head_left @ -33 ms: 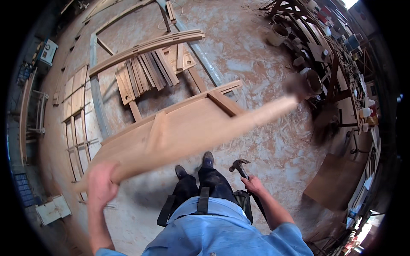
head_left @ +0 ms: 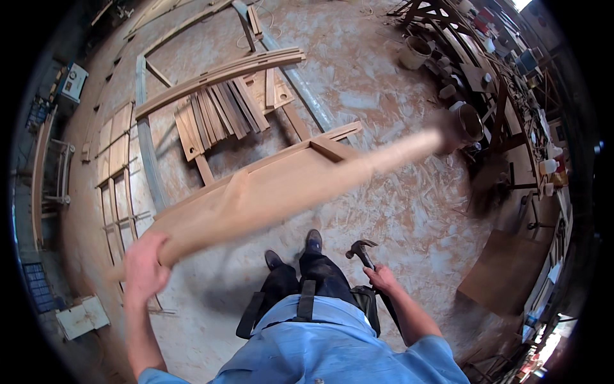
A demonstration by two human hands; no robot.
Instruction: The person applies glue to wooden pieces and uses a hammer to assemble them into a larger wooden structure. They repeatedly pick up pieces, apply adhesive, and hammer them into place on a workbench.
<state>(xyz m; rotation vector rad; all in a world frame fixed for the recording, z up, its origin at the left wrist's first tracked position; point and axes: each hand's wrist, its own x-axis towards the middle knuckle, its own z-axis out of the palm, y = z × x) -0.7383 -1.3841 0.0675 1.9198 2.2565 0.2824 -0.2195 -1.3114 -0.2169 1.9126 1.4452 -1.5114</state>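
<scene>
At nine o'clock, along the left rim, we see pale wooden frames [head_left: 115, 173] lying flat on the floor [head_left: 396, 211], and a small white box [head_left: 80, 317] sits at about eight o'clock. Just right of that, our left hand [head_left: 144, 265] is wrapped around the near end of a long wooden plank [head_left: 281, 189], fingers closed tight on its edge. The plank is light tan, smooth and broad near our grip, narrowing in view as it runs up toward two o'clock; its far end is smeared with blur, so we cannot tell its exact shape there. It is held off the floor, slanting across the middle of the view.

Behind it, at twelve o'clock, a fan of short dark slats [head_left: 217, 112] lies beside long curved strips [head_left: 217, 73], with a rectangular wooden frame [head_left: 320, 144] partly hidden under the plank. Below centre, at six o'clock, our two dark shoes [head_left: 294, 249] stand on the sawdust-strewn floor.

At five o'clock our right hand [head_left: 384, 278] is closed around the handle of a claw hammer [head_left: 361, 249], head pointing up and away from us, low beside our hip. At three o'clock a cluttered surface [head_left: 505, 83] carries pots and tools, too small to tell apart.
</scene>
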